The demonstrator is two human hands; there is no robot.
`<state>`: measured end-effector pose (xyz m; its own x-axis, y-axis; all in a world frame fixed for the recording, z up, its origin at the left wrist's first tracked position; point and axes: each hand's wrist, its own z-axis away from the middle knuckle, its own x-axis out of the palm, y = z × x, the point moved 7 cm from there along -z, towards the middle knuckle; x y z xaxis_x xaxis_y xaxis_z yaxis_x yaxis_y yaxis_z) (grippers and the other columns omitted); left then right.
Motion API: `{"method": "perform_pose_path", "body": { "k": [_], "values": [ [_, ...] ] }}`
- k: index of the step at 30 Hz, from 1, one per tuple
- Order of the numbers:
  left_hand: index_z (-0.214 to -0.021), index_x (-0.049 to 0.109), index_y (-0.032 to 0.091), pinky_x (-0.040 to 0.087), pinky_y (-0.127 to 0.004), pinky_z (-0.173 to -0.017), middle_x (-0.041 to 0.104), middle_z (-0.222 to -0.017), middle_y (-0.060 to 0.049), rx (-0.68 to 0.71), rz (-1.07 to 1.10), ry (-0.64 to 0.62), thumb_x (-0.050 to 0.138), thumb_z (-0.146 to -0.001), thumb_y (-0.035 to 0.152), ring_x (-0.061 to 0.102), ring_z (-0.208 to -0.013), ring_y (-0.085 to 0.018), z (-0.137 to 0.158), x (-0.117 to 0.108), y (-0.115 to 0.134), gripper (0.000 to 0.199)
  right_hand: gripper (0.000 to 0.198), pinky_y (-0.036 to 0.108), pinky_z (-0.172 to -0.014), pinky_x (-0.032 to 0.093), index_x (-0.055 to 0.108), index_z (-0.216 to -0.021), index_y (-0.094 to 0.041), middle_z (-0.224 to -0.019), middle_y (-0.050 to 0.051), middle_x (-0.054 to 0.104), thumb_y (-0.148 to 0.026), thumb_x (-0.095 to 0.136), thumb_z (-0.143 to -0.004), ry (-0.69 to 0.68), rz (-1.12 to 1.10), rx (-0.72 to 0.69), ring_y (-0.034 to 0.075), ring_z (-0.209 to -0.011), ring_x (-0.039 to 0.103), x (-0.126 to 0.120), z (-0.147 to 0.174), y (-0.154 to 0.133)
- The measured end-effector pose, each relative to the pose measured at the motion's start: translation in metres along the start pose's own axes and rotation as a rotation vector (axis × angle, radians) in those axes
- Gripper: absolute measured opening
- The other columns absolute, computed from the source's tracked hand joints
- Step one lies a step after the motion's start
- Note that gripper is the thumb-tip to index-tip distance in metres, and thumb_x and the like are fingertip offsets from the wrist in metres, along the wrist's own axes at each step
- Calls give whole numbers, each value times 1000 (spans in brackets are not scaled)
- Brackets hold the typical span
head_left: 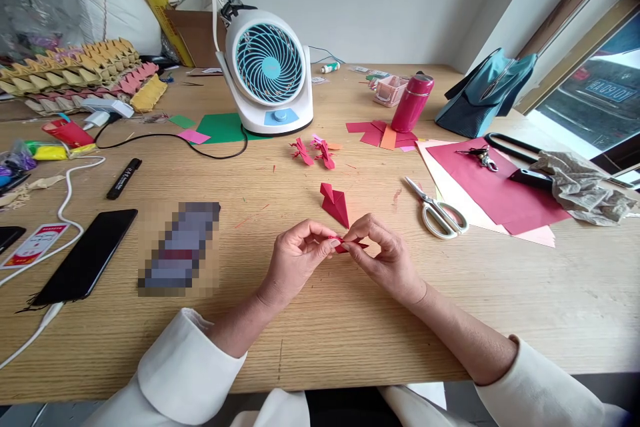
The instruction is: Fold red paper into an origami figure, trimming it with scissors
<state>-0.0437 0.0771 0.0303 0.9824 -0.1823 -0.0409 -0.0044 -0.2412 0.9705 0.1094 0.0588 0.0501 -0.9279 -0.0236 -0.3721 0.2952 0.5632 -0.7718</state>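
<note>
A small folded piece of red paper (pixel 344 247) is pinched between my two hands, just above the desk. My left hand (pixel 299 252) grips its left end with thumb and forefinger. At the other end, the fingers of my right hand (pixel 387 257) close on it, and a thin pointed tip sticks out below them. Most of the piece is hidden by my fingertips. Right behind my hands lies another folded red paper shape (pixel 336 203), kite-like with a long point. Farther back sit finished-looking red origami figures (pixel 313 152) with several thin limbs.
White-handled scissors (pixel 437 210) lie to the right, beside red and cream paper sheets (pixel 495 180) with keys (pixel 483 157). Behind stand a fan (pixel 270 70), a pink bottle (pixel 413 101) and a teal bag (pixel 485 97). Phones (pixel 87 257) and a marker (pixel 124 178) lie left.
</note>
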Motion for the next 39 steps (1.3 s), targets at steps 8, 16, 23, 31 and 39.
{"method": "perform_pose_path", "body": {
  "k": [8,16,23,31,39],
  "values": [
    [-88,69,17,64,-26,-68,75,-81,-3,-66,122,-41,73,-84,28,74,-70,-15,1,7,-3,12,14,26,-57,50,68,-97,-25,-87,4,60,-14,60,-93,36,62,-65,15,-77,60,-4,5,-3],
    [-87,62,19,62,-21,-66,72,-78,2,-6,173,-14,74,-84,23,73,-68,-12,3,7,2,13,11,27,-60,51,67,-94,-24,-84,4,62,-14,61,-93,25,99,-85,15,-75,61,-4,4,-6],
    [-89,61,18,61,-20,-66,73,-85,-1,-99,166,-8,73,-83,23,73,-72,-12,4,7,-4,15,10,27,-63,51,65,-92,-21,-84,4,65,-12,62,-92,71,79,-113,15,-76,61,-6,2,-9],
    [-81,60,16,58,-20,-56,65,-74,2,-143,183,16,75,-80,24,65,-62,-9,3,6,-6,17,6,25,-59,49,66,-91,-21,-84,4,63,-16,65,-92,61,73,-52,14,-74,60,-3,3,-2],
    [-78,66,14,55,-18,-50,64,-64,2,-224,220,12,76,-78,24,59,-54,-8,3,9,-13,14,8,25,-58,50,66,-91,-21,-84,4,62,-14,63,-92,71,71,-72,14,-75,61,-3,3,-6]
  ]
}}
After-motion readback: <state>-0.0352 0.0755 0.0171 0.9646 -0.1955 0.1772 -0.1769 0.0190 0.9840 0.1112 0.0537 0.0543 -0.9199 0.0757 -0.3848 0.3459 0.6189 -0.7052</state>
